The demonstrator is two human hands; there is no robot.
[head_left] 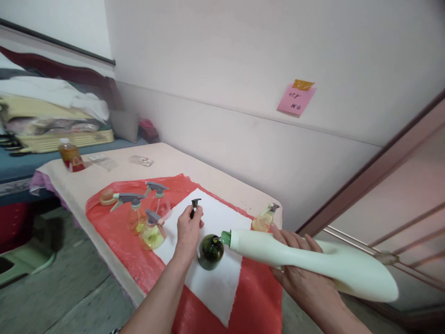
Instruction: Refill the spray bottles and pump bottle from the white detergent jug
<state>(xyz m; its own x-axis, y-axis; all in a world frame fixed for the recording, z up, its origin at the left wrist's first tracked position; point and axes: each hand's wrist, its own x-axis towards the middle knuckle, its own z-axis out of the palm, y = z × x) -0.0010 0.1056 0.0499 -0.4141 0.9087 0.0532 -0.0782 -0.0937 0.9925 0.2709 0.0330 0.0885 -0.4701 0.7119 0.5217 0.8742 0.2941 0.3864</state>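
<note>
**Refill bottle tipped over a green bottle on a covered table**

Pale walls are enclosing a cream-covered table [167,162] that is carrying a red plastic sheet [114,227] and, on top of it, a white cloth [215,278]. The right hand [306,273] is gripping a large pale-green refill bottle [313,260], holding it nearly level with its green spout [225,238] resting at the mouth of a round dark-green bottle [210,252] standing on the cloth. The left hand [188,229] is pinching a black pump head [194,206] just above and left of that bottle. Left of the hand, three clear spray bottles [149,227] with grey triggers are standing on the red sheet, holding yellowish liquid; a fourth spray bottle [266,219] is sitting near the table's far edge, behind the refill bottle. A small tea bottle with a red label [71,157] is standing at the far left end. On the wall a pink sticky note [295,99] is showing handwriting too small to read. A brown door frame [375,167] is running down the right side, and bedding [52,106] is lying piled at the far left.
</note>
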